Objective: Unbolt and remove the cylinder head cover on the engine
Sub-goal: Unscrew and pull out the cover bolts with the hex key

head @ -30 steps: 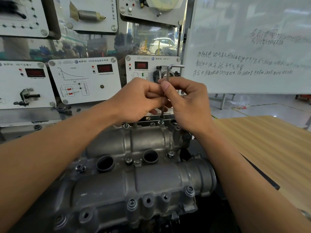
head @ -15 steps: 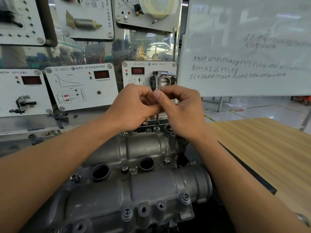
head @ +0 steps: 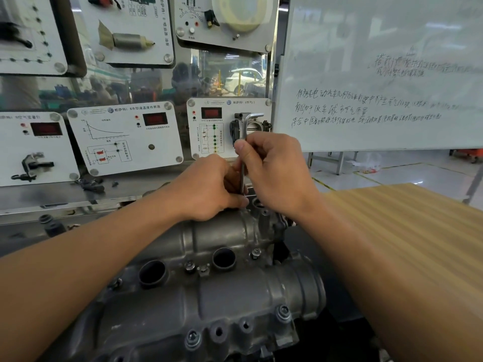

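The grey cast cylinder head cover [head: 209, 304] fills the lower middle of the head view, with two round plug wells and several bolts along its edges. An L-shaped hex key [head: 243, 163] stands upright over the cover's far edge, its short arm pointing right at the top. My right hand [head: 277, 176] grips the key's shaft with thumb and fingers. My left hand [head: 209, 189] rests on the cover's far edge, its fingers pinched around the key's lower end. The key's tip and the bolt under it are hidden by my fingers.
Sensor demonstration panels [head: 125, 137] stand close behind the engine, with a throttle body [head: 251, 128] mounted on one. A whiteboard [head: 379, 74] is at the back right. A wooden tabletop [head: 407, 231] lies to the right of the engine. Small black parts [head: 91, 185] sit on the metal shelf at left.
The hex key's bent top, hidden between my fingers half a second ago, shows above my right hand again. My left hand has dropped lower onto the cover's far edge.
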Tool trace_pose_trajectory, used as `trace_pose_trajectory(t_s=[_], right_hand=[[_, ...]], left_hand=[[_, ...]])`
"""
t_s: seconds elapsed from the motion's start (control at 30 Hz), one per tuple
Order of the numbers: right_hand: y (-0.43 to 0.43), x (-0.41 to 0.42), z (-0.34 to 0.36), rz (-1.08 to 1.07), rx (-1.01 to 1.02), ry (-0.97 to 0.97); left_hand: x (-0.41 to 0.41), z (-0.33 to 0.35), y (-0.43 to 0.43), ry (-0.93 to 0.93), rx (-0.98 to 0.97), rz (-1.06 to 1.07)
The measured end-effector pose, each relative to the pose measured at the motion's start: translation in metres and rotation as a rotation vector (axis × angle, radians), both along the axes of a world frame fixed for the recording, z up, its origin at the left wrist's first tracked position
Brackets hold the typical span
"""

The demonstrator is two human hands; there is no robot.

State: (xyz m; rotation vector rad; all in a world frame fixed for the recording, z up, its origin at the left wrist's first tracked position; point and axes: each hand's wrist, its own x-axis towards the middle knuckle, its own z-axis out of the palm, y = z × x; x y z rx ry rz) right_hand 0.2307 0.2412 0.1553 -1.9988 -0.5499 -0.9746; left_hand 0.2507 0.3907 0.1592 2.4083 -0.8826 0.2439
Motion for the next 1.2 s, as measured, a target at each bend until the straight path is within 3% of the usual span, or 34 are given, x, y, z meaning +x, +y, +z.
trace_pose_trajectory(t_s=[0.17, 0.4, 0.73, 0.93, 1.03, 1.2], right_hand=[[-0.005, -0.001, -0.007, 0.126, 0.069, -0.03], [-0.01, 0.001, -0.001, 0.196, 0.089, 0.007], [0.009, 0.012, 0.0, 0.116, 0.136, 0.006], [-0.002, -0.001, 0.013, 0.172, 0.285, -0.273], [-0.014, -0.008, 0.016, 0.223, 0.406, -0.151], [-0.012, -0.039, 0.001, 0.296, 0.3, 0.004]], left_hand=[[0.001, 0.0, 0.001, -0.001, 0.078, -0.022], [0.004, -0.001, -0.001, -0.021, 0.045, 0.006], [0.005, -0.006, -0.003, -0.016, 0.05, 0.015], [0.001, -0.005, -0.003, -0.047, 0.072, 0.029], [0.001, -0.006, -0.003, -0.049, 0.078, 0.027], [-0.006, -0.003, -0.004, -0.021, 0.105, 0.02]])
